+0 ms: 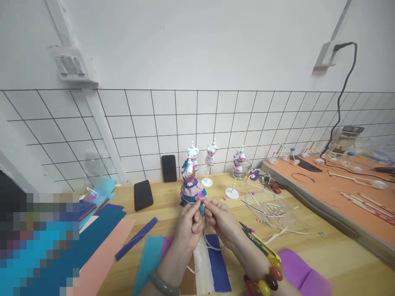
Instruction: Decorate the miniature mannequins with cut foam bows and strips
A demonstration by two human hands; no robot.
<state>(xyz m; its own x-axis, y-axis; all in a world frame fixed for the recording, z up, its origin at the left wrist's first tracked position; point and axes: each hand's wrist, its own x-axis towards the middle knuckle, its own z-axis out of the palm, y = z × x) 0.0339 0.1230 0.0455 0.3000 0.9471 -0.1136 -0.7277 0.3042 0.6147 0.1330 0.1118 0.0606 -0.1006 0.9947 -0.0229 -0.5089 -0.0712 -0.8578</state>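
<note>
A small mannequin [190,181] in a pink, blue and purple paper dress stands on the wooden table [324,255] right in front of me. My left hand [191,225] and my right hand [219,218] meet at the skirt's hem, both with fingers pinched on a small pink flower piece [200,196] on the dress. A white cord [210,244] loops down under my hands. A green bangle is on my left wrist, a beaded bracelet on my right.
Three more dressed mannequins [210,162] stand behind on white stands. Two dark phones [143,195] lie at the back left. Coloured foam sheets [101,242] cover the left and near side. A clear plastic tray [271,209] and scissors [253,238] lie right; an orange mat [339,193] holds stick models.
</note>
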